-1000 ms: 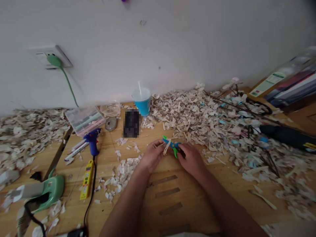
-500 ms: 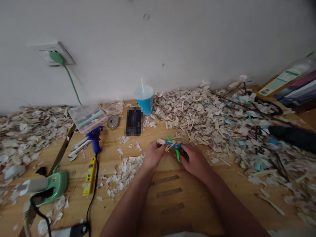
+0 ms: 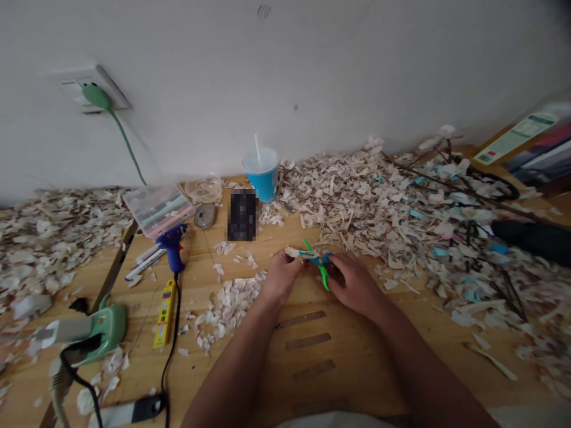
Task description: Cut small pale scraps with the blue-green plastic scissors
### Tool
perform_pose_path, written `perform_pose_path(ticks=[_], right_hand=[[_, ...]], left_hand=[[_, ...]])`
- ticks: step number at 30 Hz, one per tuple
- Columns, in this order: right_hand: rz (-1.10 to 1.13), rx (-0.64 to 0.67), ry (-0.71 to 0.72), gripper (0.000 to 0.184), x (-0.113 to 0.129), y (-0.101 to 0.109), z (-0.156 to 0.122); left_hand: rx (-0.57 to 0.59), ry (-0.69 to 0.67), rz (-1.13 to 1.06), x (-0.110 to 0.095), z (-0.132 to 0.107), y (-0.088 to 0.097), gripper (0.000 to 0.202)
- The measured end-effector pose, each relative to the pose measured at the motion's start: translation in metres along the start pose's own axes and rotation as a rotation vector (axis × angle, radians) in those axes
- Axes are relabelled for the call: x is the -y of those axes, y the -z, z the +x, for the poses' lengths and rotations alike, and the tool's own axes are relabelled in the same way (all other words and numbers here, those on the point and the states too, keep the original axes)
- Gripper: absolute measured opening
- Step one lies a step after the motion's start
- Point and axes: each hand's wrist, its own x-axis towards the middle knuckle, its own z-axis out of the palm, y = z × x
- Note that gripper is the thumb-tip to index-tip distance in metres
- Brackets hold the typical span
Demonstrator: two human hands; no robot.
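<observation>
Pale strip [image 3: 294, 252], seen a second ago standing in a loop across the blades, now lies flatter, nearly level, reaching from the fingers of the left hand [image 3: 283, 273] to the blue and green scissors [image 3: 317, 259]. Left hand: thumb and fingers drawn together on the strip, hardly any gap noted. Right hand [image 3: 354, 282]: fingers curled round the scissors, which it has hold of; how the individual fingers sit in the handles I cannot tell. Scissors are spread in a slanting cross, held above the table [image 3: 366, 362] just in front of the person. Governing relation: the strip lies between the two hands, its long axis running roughly left to right, near end at the left hand, other end at the scissors. Containers: a clear plastic box [image 3: 139, 202], beyond the left hand and off to its left, holds green and pink markers [image 3: 168, 219]. Blue cup [image 3: 264, 185], upright near the wall [image 3: 348, 77], carries a white straw [image 3: 257, 147]; its contents cannot be determined from where I stand.
</observation>
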Motion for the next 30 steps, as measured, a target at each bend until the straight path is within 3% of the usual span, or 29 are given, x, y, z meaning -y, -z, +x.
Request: perform_pose_path(ticks=[12, 21, 30], right_hand=[[-0.006, -0.010, -0.018, 0.008, 0.007, -0.006, 0.001], [0.121, -0.023, -0.012, 0.009, 0.006, -0.008, 0.000], [0.106, -0.039, -0.032, 0.009, 0.000, -0.011, -0.001]], left_hand=[[-0.133, 0.100, -0.358, -0.007, -0.008, -0.015, 0.028], [-0.060, 0.012, -0.217, 0.002, 0.001, -0.008, 0.031], [-0.022, 0.027, -0.193, 0.004, 0.000, -0.002, 0.037]])
